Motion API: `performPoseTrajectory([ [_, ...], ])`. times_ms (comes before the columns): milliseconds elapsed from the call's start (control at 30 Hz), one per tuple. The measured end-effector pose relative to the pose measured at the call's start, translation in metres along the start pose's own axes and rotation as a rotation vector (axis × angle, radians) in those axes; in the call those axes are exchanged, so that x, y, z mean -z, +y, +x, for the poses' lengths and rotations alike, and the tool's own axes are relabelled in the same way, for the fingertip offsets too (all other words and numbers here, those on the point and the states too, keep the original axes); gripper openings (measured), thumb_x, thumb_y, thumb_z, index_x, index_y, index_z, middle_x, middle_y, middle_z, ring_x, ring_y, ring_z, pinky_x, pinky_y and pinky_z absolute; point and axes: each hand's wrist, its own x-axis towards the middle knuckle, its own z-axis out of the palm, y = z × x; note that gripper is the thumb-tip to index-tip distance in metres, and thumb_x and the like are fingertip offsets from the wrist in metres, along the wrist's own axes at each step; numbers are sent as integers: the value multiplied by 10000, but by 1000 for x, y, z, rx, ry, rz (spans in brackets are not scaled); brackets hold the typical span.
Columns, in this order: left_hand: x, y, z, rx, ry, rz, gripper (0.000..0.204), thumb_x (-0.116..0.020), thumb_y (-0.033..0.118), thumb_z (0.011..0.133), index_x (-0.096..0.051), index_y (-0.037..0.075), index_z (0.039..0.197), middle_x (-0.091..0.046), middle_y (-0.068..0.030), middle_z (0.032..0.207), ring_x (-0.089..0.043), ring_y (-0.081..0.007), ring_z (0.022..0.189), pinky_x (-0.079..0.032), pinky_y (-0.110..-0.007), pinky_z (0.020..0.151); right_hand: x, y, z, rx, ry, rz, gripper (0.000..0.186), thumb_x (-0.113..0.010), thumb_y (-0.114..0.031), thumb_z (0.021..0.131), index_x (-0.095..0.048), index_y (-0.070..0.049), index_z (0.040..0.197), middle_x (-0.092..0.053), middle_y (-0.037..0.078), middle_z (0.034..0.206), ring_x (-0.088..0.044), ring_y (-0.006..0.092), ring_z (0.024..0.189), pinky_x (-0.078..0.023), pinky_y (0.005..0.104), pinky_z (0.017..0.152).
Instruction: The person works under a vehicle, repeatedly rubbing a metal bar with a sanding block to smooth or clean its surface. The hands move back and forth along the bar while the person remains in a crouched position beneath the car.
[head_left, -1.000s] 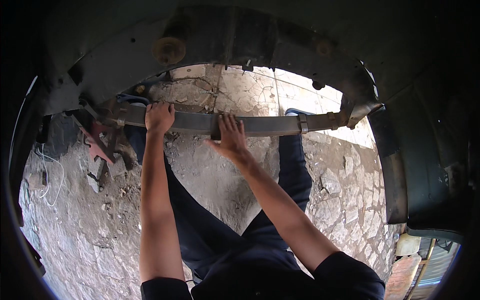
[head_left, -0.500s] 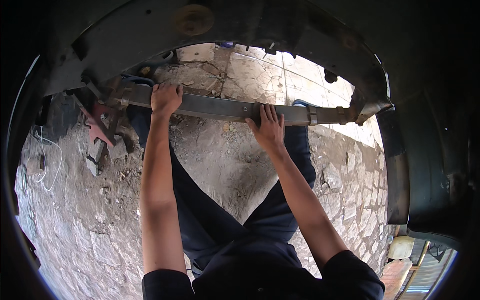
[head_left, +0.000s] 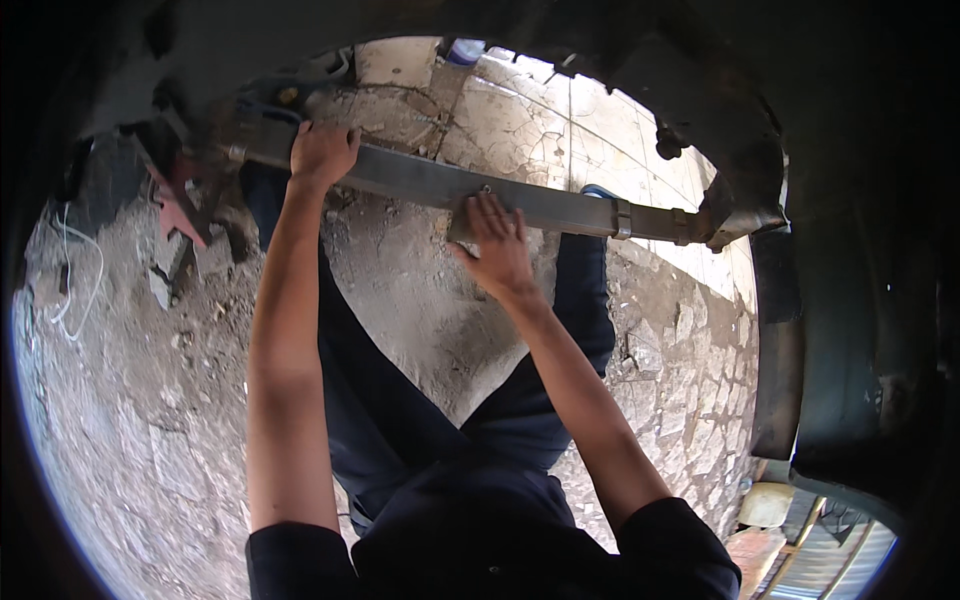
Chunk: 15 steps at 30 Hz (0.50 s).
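Observation:
A long, grey, slightly bowed leaf spring [head_left: 415, 177] runs crosswise in front of me, with metal clips round it towards both ends. My left hand [head_left: 325, 150] is closed over its left part, fingers curled across the top edge. Against the near face of the spring, just below its small centre bolt [head_left: 487, 190], my right hand [head_left: 497, 245] lies with fingers extended and close together. Under those fingers is a small dull brown-grey piece [head_left: 463, 220] that looks like sandpaper; most of it is hidden by the hand.
Dark vehicle bodywork [head_left: 840, 300] arches over and around the spring. A red metal stand [head_left: 180, 215] and broken stones [head_left: 165, 275] are at the left, near a white cord [head_left: 90, 290]. My legs straddle dusty ground [head_left: 410, 300]; stone paving [head_left: 690, 370] lies at the right.
My right hand has slid left along the spring with the sandpaper-like piece, from right of the centre bolt to just below it. The left hand keeps its hold. The view has shifted slightly.

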Motion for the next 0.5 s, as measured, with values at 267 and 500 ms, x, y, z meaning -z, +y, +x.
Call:
performPoseTrajectory([
  [267,9,10,2,66,-99,-3,389,-453,377,964,-704,80,974,-690,-153,1039,-639,-283,1025,-380,-446,1040,6,47,10,-275,29,7,857,-552,-605,882,-342,-15,1467,-310,170,1542,-219,293,1462,-129,549,1173],
  [500,-2,-3,7,35,-20,-7,361,-430,363,980,-668,113,1082,-672,-120,1104,-604,-304,1085,-401,-441,993,2,-24,56,-142,-56,129,927,-537,-665,858,-281,-39,1493,-265,165,1559,-175,292,1473,-96,513,1201],
])
